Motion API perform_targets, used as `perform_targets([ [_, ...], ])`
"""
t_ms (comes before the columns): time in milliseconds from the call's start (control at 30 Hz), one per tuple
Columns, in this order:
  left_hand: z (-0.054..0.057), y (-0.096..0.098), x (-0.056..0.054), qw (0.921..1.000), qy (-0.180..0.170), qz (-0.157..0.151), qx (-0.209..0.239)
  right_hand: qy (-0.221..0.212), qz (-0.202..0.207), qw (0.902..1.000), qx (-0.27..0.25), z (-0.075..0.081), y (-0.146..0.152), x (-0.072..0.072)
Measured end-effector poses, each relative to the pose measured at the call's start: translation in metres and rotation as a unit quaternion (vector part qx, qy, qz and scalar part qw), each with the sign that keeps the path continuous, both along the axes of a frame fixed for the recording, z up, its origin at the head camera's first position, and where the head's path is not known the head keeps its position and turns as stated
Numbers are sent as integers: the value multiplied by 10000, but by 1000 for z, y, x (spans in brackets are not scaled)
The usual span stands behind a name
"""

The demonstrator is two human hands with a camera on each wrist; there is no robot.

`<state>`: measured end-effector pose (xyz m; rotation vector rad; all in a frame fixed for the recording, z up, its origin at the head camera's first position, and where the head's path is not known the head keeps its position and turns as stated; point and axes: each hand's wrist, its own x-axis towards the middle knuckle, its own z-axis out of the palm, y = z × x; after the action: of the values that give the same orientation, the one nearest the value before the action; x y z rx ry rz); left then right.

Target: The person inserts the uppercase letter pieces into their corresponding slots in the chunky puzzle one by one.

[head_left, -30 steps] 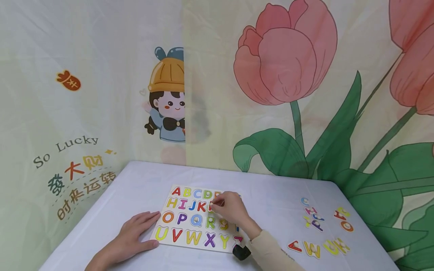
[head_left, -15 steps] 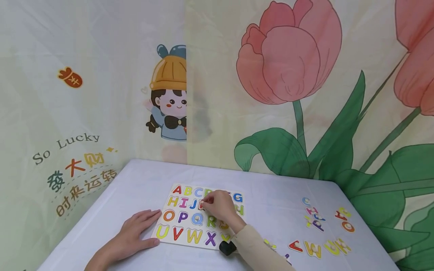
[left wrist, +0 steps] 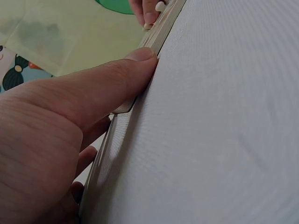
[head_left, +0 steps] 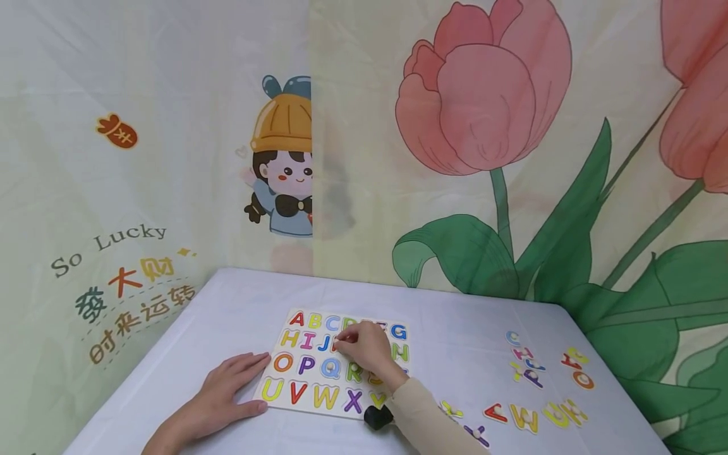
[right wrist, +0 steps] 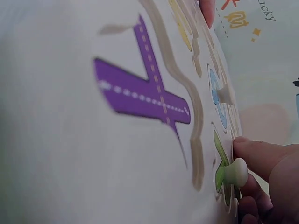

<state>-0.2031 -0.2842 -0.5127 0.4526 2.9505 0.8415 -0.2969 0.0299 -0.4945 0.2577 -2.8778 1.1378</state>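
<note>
A white alphabet puzzle board (head_left: 318,407) with coloured letters lies on the table. My left hand (head_left: 218,392) rests at its left edge, fingers extended; in the left wrist view the thumb (left wrist: 117,77) presses the board's side. Over the second row, my right hand (head_left: 370,347) pinches a red letter piece (head_left: 335,345) at the K spot, mostly hidden by the fingers. The right wrist view has the right hand (right wrist: 275,163) low beside the board, near the knobbed green R piece (right wrist: 224,172) and the blue Q piece (right wrist: 217,98).
Loose letter pieces lie right of the board, among them a yellow W (head_left: 524,419), a red V (head_left: 496,413), an orange O (head_left: 582,380) and a purple P (head_left: 532,378). A printed curtain (head_left: 352,158) hangs behind the table.
My right hand has moved left across the second row with the red piece, then stayed at the K spot. G and N have come into view. My left hand has stayed put.
</note>
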Motion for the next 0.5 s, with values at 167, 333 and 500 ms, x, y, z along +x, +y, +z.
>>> perform_targets([
  [167,1,0,1,10000,17,-6,-13,-35,16,9999,-143,-3,1,-1],
  [333,1,1,-1,10000,-13,-20,41,-120,305,9989,-349,-2,6,-2],
  [500,-2,0,-3,9999,97,-63,-29,-147,830,9951,-524,6,23,-3],
])
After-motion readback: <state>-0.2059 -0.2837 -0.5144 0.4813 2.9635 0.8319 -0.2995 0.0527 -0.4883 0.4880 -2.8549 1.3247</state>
